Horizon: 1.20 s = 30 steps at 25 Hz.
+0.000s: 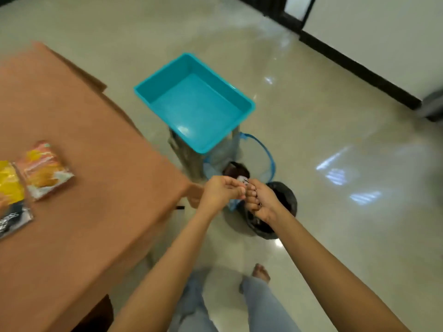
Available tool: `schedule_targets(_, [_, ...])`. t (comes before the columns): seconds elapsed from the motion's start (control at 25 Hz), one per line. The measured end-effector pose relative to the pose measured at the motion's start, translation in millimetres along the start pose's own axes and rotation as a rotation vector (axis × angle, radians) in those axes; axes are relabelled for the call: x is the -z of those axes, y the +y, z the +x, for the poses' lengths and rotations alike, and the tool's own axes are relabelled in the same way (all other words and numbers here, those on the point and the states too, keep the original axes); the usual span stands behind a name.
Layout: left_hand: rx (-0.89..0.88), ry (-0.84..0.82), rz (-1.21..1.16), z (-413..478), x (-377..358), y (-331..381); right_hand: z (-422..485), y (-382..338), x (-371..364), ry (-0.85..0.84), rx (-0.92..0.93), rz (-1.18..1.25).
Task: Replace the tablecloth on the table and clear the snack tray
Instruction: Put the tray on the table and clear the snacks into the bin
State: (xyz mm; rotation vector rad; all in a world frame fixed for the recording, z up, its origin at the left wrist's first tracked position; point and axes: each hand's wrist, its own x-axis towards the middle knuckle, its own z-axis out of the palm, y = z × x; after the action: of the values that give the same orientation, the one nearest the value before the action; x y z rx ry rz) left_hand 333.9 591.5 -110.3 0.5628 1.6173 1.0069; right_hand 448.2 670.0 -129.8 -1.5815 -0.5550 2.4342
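Observation:
A brown tablecloth (79, 149) covers the table on the left. On it lie an orange snack packet (44, 170) and a yellow and black snack packet (9, 195) at the left edge. An empty turquoise snack tray (194, 101) rests on a stool beyond the table corner. My left hand (221, 191) and my right hand (260, 201) are held together over a black-lined bin (285, 197), both pinching a small dark wrapper (243, 180) that is mostly hidden by my fingers.
A blue-rimmed mesh basket (261, 154) with something dark inside stands on the floor behind the bin. The stool (187, 156) carries the tray. My legs (259, 298) and a bare foot stand on the glossy tiled floor. A black skirting runs along the far right wall.

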Motion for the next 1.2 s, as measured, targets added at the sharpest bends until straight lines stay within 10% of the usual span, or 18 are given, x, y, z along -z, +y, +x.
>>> schedule_targets(0.44, [0.45,0.031,0.03,128,-202,-151,132,32,237,0.522,-0.092,0.415])
schedule_targets(1.2, [0.426,0.102,0.223,222,-208,-202,247,25,262,0.423,-0.026,0.388])
